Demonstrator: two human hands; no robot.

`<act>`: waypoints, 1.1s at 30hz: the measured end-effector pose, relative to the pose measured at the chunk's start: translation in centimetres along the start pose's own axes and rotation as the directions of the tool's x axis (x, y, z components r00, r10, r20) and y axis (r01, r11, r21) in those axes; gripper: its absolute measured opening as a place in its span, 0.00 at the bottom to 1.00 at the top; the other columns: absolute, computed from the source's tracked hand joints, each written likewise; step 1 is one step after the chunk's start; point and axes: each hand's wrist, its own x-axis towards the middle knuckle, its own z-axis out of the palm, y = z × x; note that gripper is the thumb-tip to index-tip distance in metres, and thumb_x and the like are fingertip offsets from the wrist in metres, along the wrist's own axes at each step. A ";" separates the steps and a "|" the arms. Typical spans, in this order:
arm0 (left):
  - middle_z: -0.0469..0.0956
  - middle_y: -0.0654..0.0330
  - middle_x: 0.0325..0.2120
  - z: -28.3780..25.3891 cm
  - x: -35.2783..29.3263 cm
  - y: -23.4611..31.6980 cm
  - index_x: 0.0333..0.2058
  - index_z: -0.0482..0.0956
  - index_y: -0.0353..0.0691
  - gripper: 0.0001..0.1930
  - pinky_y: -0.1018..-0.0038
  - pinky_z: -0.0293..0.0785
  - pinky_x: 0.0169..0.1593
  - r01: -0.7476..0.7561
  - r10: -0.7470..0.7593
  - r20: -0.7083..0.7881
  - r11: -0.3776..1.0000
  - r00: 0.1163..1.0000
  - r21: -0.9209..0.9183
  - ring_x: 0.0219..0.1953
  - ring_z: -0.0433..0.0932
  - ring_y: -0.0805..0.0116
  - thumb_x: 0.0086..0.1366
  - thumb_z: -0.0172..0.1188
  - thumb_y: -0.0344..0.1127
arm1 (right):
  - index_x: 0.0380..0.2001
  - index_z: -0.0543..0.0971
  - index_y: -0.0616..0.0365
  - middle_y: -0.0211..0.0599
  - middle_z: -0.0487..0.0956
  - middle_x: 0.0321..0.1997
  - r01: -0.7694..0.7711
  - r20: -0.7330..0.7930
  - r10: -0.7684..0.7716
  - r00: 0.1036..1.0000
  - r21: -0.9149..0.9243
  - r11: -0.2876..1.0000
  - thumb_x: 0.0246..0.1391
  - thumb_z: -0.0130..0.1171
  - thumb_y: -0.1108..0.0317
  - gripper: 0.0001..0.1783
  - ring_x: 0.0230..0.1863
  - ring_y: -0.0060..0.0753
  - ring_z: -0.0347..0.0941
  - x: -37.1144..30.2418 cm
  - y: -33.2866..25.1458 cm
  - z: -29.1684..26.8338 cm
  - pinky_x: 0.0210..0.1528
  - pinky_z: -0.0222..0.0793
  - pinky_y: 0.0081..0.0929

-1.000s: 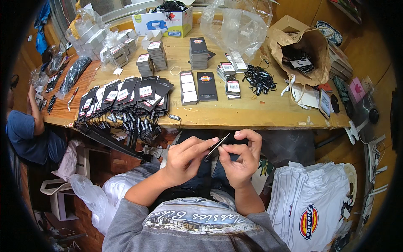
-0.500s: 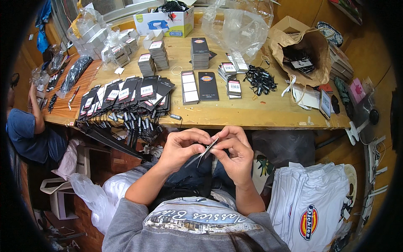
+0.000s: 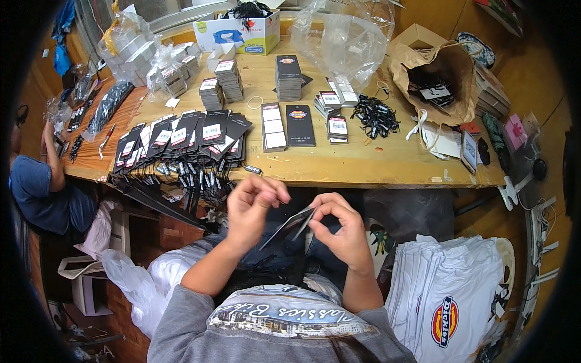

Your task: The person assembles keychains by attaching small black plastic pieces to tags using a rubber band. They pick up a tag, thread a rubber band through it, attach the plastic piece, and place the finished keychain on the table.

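Observation:
Over my lap, my right hand (image 3: 340, 231) pinches the upper end of black hang tags (image 3: 283, 227), which fan apart and slant down to the left. My left hand (image 3: 249, 212) is raised just left of them, apart from the tags, with thumb and fingertips pressed together; anything between them is too small to make out. In front of my hands on the table lie a stack of white-labelled cards (image 3: 274, 130), a stack of black tags (image 3: 299, 126), small barcode tags (image 3: 337, 127) and a heap of black tag strings (image 3: 374, 115). Finished-looking strung tags (image 3: 181, 136) spread at the left edge.
Behind stand taller card stacks (image 3: 288, 78), an iron box (image 3: 239, 35) and clear plastic bags (image 3: 342, 36). A brown paper bag (image 3: 433, 85) and a phone (image 3: 469, 151) are at right. Folded white shirts (image 3: 445, 290) lie low right. Another person (image 3: 45, 187) sits at far left.
My left hand has come off the tags and moved up and left. My right hand keeps its pinch on the tags, which now fan further apart.

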 end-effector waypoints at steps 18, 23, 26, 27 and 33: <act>0.73 0.59 0.25 0.9 -0.4 1.5 0.33 0.74 0.29 0.07 0.83 0.68 0.31 0.305 -0.327 0.133 0.939 0.936 0.160 0.27 0.71 0.77 0.56 0.49 0.24 | 0.28 0.74 0.66 0.32 0.71 0.23 -0.245 0.069 0.247 0.967 0.530 0.812 0.47 0.52 0.76 0.05 0.20 0.19 0.66 -0.6 0.9 -1.4 0.25 0.63 0.14; 0.73 0.59 0.24 1.8 -0.8 2.0 0.36 0.70 0.30 0.09 0.82 0.69 0.31 0.309 -0.338 0.174 0.936 0.925 0.171 0.28 0.73 0.76 0.56 0.50 0.25 | 0.29 0.74 0.67 0.36 0.72 0.26 -0.187 0.036 0.198 0.980 0.525 0.830 0.46 0.51 0.78 0.05 0.21 0.20 0.67 -0.3 -0.1 -1.1 0.27 0.64 0.13; 0.72 0.59 0.22 2.1 -0.9 2.1 0.35 0.65 0.32 0.10 0.83 0.69 0.31 0.237 -0.287 0.205 0.942 0.936 0.238 0.26 0.73 0.75 0.54 0.52 0.23 | 0.29 0.74 0.67 0.36 0.72 0.24 -0.251 0.030 0.277 0.960 0.526 0.813 0.46 0.52 0.79 0.05 0.22 0.21 0.68 -0.5 -0.6 -1.0 0.27 0.64 0.13; 0.72 0.59 0.22 2.1 -0.8 2.1 0.34 0.65 0.32 0.09 0.82 0.69 0.31 0.195 -0.261 0.222 0.939 0.939 0.282 0.26 0.73 0.75 0.53 0.52 0.23 | 0.29 0.74 0.67 0.35 0.72 0.23 -0.255 0.029 0.282 0.959 0.523 0.813 0.45 0.52 0.78 0.05 0.22 0.21 0.69 -0.5 -0.6 -0.9 0.26 0.64 0.13; 0.72 0.59 0.22 2.1 -0.9 1.9 0.33 0.64 0.31 0.09 0.82 0.69 0.31 0.091 -0.191 0.244 0.925 0.951 0.369 0.26 0.74 0.75 0.53 0.52 0.22 | 0.28 0.75 0.66 0.33 0.72 0.19 -0.211 0.002 0.236 0.972 0.458 0.864 0.46 0.53 0.75 0.05 0.19 0.17 0.67 -0.6 -0.4 -0.7 0.20 0.61 0.10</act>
